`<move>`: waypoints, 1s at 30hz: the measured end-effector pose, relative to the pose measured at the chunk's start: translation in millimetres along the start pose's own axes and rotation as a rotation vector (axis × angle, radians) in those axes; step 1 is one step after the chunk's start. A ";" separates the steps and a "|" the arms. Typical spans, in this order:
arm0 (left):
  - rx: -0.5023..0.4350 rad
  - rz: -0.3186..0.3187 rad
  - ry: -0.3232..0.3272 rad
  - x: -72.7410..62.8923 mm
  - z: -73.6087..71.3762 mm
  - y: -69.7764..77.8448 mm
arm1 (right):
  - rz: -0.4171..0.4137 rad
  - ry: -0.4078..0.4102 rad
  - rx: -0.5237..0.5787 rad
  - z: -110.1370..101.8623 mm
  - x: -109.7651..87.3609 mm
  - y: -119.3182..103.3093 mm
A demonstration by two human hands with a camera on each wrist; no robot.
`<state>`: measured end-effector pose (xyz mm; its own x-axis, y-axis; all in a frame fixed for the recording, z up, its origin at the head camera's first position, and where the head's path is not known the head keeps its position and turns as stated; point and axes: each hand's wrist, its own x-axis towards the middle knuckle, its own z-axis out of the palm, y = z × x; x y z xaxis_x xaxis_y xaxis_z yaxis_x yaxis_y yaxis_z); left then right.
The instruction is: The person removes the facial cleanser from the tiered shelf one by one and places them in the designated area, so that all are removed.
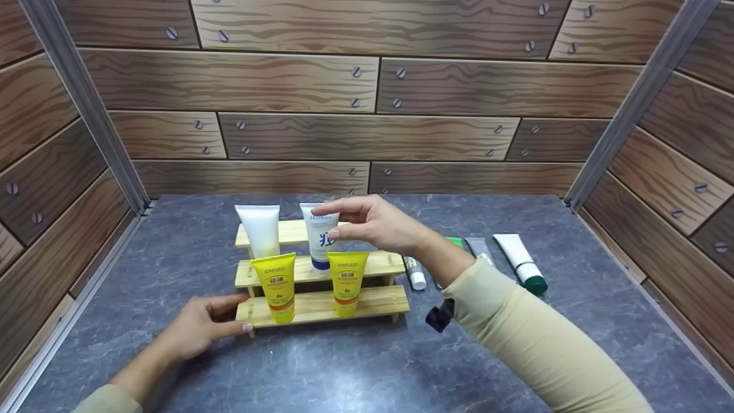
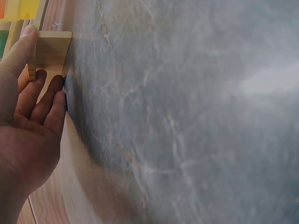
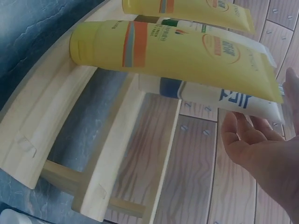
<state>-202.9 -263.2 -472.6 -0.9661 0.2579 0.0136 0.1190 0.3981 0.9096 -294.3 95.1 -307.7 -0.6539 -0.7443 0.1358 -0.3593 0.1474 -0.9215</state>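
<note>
Apparently placing white-and-blue plastic tube (image 1: 316, 248): your left hand (image 1: 198, 328) grips pale wooden tiered stand (image 1: 315, 304); your right hand (image 1: 383, 223), half-open, gripping nothing, should lift clear.

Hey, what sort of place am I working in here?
Probably a staged work booth: wood-print panels wall in the table at the back and both sides, metal posts stand at the corners, and a tiered rack displays tubes.

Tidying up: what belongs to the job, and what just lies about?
In the job: stepped wooden rack; two yellow tubes; rear white tube; blue-and-white tube.

Lying about, maybe for later: green-capped white tube; white-capped tube; grey tube; green item.
</note>
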 end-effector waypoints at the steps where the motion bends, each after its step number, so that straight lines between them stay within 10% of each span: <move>1: 0.005 -0.001 0.001 -0.2 -0.2 -0.2 | 0.003 -0.004 0.000 -0.2 0.6 1.5; 15: 0.023 -0.015 0.014 -0.9 0.4 0.7 | 0.045 -0.053 0.023 -1.5 6.0 13.7; 30: -0.033 -0.012 -0.002 -0.4 1.4 -0.6 | 0.007 0.248 0.022 -2.8 13.2 31.8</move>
<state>-202.3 -262.4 -473.8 -0.9670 0.2548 0.0023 0.1003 0.3720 0.9228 -316.2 91.8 -334.2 -0.8007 -0.5605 0.2117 -0.3409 0.1356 -0.9303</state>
